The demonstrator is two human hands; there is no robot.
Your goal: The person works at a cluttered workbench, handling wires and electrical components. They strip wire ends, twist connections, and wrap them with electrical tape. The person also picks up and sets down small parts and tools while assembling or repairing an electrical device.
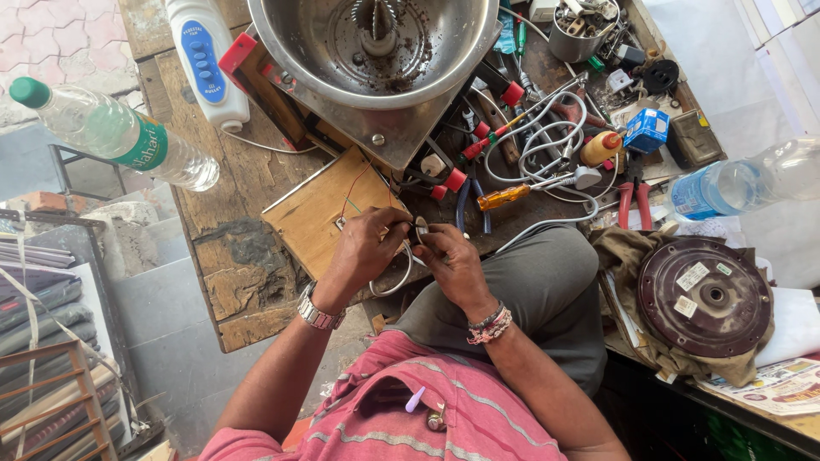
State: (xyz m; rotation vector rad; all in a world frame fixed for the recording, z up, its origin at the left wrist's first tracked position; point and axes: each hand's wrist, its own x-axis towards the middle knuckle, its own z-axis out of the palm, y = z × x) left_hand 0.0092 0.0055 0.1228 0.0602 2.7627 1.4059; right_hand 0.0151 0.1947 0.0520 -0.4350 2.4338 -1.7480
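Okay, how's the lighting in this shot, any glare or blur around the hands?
Head view: even daylight, soft shadows. The steel bowl shows bright sheen on its rim, and the white surface at top right is near blown out. The left hand and right hand look fairly sharp, though the small part between them is too tiny to make out.

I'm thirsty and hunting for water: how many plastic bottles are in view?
2. One plastic bottle with a green cap lies at the bench's upper left edge; a second clear bottle with a blue label lies at the right, above the round maroon disc. Clutter may hide others.
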